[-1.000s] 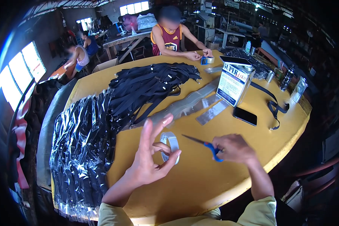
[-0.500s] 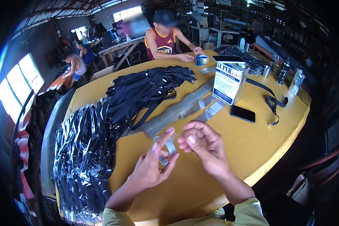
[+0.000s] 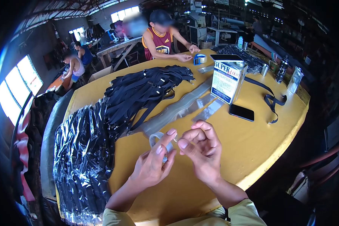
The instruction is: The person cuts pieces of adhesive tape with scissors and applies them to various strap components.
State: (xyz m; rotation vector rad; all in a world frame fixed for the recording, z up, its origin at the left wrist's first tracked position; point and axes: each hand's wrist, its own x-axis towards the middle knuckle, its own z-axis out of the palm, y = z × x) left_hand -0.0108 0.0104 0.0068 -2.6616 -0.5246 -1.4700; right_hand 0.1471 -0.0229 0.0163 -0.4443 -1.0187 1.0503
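Observation:
My left hand (image 3: pixel 151 165) is closed around a roll of clear tape (image 3: pixel 153 140), its index finger stretched along the roll's side. Close to that fingertip, my right hand (image 3: pixel 203 154) is closed in a pinch, thumb against curled fingers. A tiny pale, shiny bit shows between the two hands, too small to make out. Beyond them, long clear plastic sleeves (image 3: pixel 160 122) lie flat across the yellow table (image 3: pixel 260 150). To their left is a heap of black straps (image 3: pixel 139 88) with metal ends.
Black straps in clear plastic (image 3: pixel 83 162) cover the table's left side. A tall can (image 3: pixel 226 83) with a phone on top stands ahead, another phone (image 3: pixel 242 112) beside it. A loose black strap (image 3: pixel 269 100) lies right. A co-worker (image 3: pixel 162 41) sits opposite, near a blue tape dispenser (image 3: pixel 199 58).
My right hand has moved slightly left, its thumb now close to my left index fingertip. The tape roll has turned and shifted a little up and left in my left hand.

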